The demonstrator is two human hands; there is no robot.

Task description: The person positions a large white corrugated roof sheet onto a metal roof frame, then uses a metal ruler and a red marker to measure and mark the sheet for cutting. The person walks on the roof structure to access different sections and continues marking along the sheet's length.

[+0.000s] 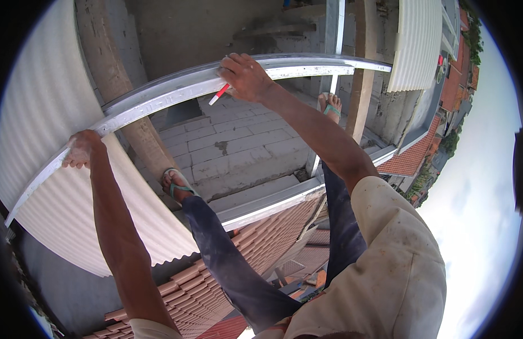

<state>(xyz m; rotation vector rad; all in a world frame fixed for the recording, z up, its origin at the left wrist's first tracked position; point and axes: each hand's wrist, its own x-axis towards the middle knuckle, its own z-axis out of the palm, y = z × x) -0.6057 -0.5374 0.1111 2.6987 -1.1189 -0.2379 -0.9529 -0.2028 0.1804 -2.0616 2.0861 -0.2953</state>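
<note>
A long silvery metal channel (160,97) runs across in front of me, its far left end lying over pale corrugated roofing. My left hand (83,150) is wrapped round the channel near its left part, the fingers curled at the near edge. At the middle of the channel, my right hand (247,76) is closed and touches its upper edge. A red marker with a whitish end (219,94) sticks out below those fingers, pointing down and left. The palm side of the right hand is hidden.
Corrugated sheets (41,85) lie at left, with another sheet (417,45) at upper right. My sandalled feet stand on a wooden beam (151,148) and near an upright wooden beam (360,101). Between them is a drop to a block wall (233,152); tiled roofs (244,254) lie lower.
</note>
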